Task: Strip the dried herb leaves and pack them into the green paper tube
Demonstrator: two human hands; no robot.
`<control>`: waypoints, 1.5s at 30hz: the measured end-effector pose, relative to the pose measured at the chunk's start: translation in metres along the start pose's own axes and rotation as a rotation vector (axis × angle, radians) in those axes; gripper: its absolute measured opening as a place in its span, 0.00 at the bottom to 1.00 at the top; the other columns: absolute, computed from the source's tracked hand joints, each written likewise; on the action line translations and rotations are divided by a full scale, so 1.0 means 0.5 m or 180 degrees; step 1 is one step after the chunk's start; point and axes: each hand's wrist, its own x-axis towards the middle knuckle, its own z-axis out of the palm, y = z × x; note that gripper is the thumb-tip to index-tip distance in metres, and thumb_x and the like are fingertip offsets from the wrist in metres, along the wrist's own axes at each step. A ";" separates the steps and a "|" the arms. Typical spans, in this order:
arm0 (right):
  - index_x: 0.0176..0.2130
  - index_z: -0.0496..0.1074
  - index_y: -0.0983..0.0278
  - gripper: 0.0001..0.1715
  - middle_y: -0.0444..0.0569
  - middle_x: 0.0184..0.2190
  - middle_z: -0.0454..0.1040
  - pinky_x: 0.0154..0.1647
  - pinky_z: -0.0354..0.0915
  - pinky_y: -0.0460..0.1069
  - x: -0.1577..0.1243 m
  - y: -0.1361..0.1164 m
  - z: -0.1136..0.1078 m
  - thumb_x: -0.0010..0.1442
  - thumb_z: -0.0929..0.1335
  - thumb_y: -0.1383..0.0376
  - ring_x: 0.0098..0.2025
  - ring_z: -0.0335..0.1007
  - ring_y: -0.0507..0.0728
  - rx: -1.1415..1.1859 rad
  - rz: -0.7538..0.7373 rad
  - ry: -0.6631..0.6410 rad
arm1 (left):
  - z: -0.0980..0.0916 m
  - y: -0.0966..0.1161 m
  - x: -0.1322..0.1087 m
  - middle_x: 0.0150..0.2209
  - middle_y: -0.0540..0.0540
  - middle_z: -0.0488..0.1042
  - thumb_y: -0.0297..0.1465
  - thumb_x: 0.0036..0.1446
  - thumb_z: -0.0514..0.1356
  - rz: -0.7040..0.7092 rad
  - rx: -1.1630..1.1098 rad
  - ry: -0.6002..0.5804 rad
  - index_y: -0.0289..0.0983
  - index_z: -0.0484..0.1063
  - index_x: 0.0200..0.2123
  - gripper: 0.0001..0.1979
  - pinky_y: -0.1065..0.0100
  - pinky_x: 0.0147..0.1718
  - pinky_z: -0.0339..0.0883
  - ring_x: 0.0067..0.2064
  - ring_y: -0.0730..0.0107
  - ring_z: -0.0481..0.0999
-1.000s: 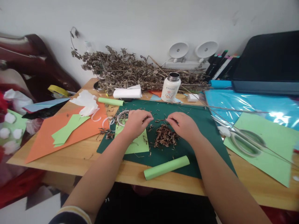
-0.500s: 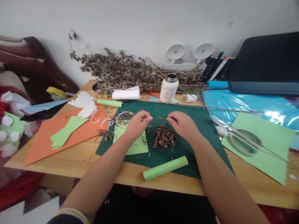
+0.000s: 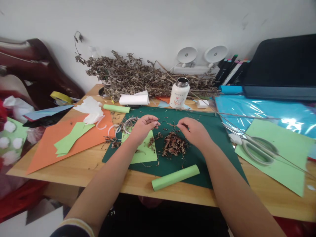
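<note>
Above the green cutting mat (image 3: 197, 177), my left hand (image 3: 144, 127) has its thumb and fingers drawn together in a pinch; anything between the tips is too small to make out. My right hand (image 3: 194, 130) also pinches, its fingertips beside a thin dried stem (image 3: 170, 124). Just below and between both hands lies a heap of crumbled brown leaves (image 3: 174, 144). Partly under my left wrist is a light-green paper sheet (image 3: 145, 156) with leaf scraps on it. A white ring (image 3: 126, 126) rests left of that hand, and a rolled green paper tube (image 3: 175, 177) lies at the mat's front edge.
A bundle of dried plants (image 3: 138, 74) lines the wall behind a white bottle (image 3: 179, 93) and a white paper roll (image 3: 134, 99). Scissors (image 3: 259, 149) sit on green paper at right. Orange paper (image 3: 46, 151) and yellow tape (image 3: 61, 97) are at left.
My left hand's fingers have straightened slightly and it has shifted a little left and down from the middle. My right hand stays nearly in place, still pinching.
</note>
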 end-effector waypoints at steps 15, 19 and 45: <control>0.27 0.64 0.63 0.08 0.47 0.25 0.68 0.29 0.57 0.47 0.000 -0.005 -0.006 0.54 0.59 0.64 0.29 0.62 0.54 0.0121 0.0015 0.0024 | -0.034 0.011 0.009 0.31 0.46 0.73 0.30 0.45 0.57 0.0435 0.0973 0.0736 0.34 0.67 0.32 0.09 0.67 0.36 0.64 0.35 0.69 0.73; 0.24 0.62 0.63 0.11 0.44 0.21 0.66 0.25 0.56 0.46 -0.004 -0.015 -0.007 0.54 0.59 0.62 0.24 0.61 0.51 0.0618 0.0322 0.0148 | -0.008 0.011 -0.007 0.31 0.46 0.73 0.32 0.46 0.56 0.0645 0.1278 0.0505 0.36 0.67 0.32 0.09 0.66 0.36 0.65 0.35 0.69 0.73; 0.25 0.64 0.64 0.07 0.38 0.18 0.59 0.19 0.51 0.44 -0.004 -0.053 0.012 0.48 0.64 0.62 0.19 0.51 0.46 0.2528 0.1165 0.0155 | 0.047 0.006 -0.026 0.21 0.53 0.66 0.26 0.43 0.53 -0.0349 -0.0826 0.0184 0.36 0.59 0.26 0.03 0.73 0.24 0.63 0.21 0.80 0.65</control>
